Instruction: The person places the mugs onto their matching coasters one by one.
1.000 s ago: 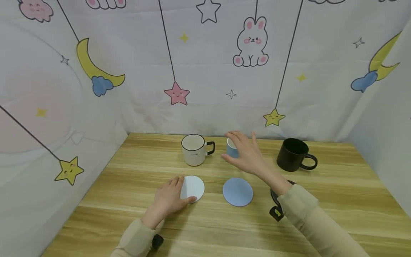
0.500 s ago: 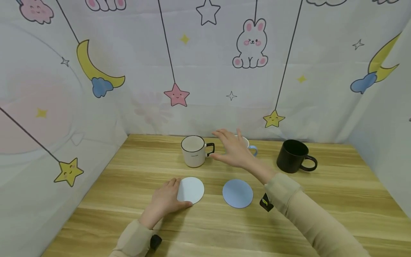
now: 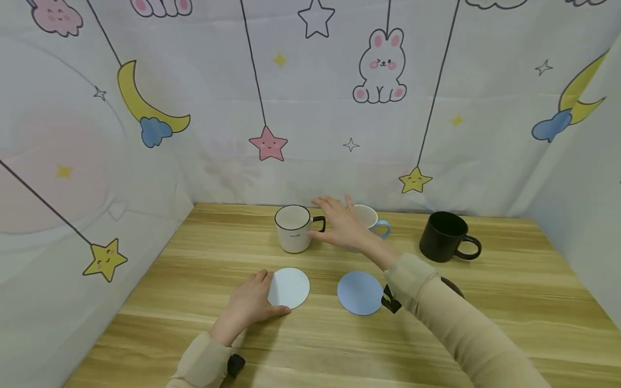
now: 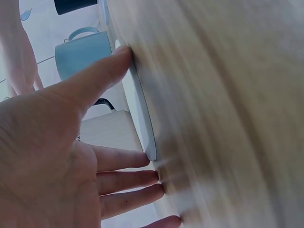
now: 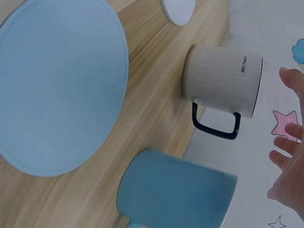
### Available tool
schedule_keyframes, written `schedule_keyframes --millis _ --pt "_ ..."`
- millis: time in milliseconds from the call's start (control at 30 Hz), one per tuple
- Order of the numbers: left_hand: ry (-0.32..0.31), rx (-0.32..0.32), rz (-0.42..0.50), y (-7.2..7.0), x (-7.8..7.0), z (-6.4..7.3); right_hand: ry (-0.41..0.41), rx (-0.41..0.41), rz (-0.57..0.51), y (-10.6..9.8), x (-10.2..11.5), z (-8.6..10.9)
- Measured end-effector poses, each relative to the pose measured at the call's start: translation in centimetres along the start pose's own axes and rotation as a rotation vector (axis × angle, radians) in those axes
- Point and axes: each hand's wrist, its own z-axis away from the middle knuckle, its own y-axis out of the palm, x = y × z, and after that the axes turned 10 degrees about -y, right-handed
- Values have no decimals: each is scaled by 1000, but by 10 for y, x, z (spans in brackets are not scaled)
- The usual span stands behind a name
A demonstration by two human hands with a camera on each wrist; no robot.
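Observation:
My left hand (image 3: pixel 248 303) rests on the table beside a round white coaster (image 3: pixel 292 288). In the left wrist view, its thumb touches one end of the coaster and the forefinger lies at the other, with the fingertips on the wood. My right hand (image 3: pixel 342 225) is raised with fingers spread, holding nothing, beside the handle of a white mug (image 3: pixel 292 237) with a black rim. It partly covers a light blue mug (image 3: pixel 366 216) in the head view. The right wrist view shows that hand (image 5: pixel 290 161) apart from both mugs, which stand upright.
A round blue coaster (image 3: pixel 360 292) lies in front of the blue mug. To the right stands a black mug (image 3: pixel 440 237); a dark round coaster (image 3: pixel 454 285) is mostly hidden by the right sleeve. A patterned cloth (image 3: pixel 310 178) hangs behind the table.
My right hand has moved left, from over the blue mug toward the white mug, uncovering the blue mug's rim and handle. My left hand has drawn slightly back left off the white coaster.

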Motion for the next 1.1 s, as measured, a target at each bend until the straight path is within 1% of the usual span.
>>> schedule_keyframes --millis 100,233,400,533,600,833,933,1100 --pt "7 -5 3 0 1 0 -1 -3 10 3 2 -6" --pt "12 -3 -3 -2 2 0 2 17 12 11 4 -13" --pt "9 6 -37 -5 1 1 -22 21 -48 18 8 -20" --pt "19 6 -38 -6 -1 2 -33 13 -80 22 10 -24" --pt "16 7 -34 -6 -1 3 -22 18 -99 24 11 -27" --pt "-7 3 -18 -5 0 6 31 83 -152 33 13 -36" --pt "-1 3 -24 -5 -1 6 60 98 -144 35 14 -40" --pt "9 9 -30 -8 -3 6 92 97 -115 39 15 -46"
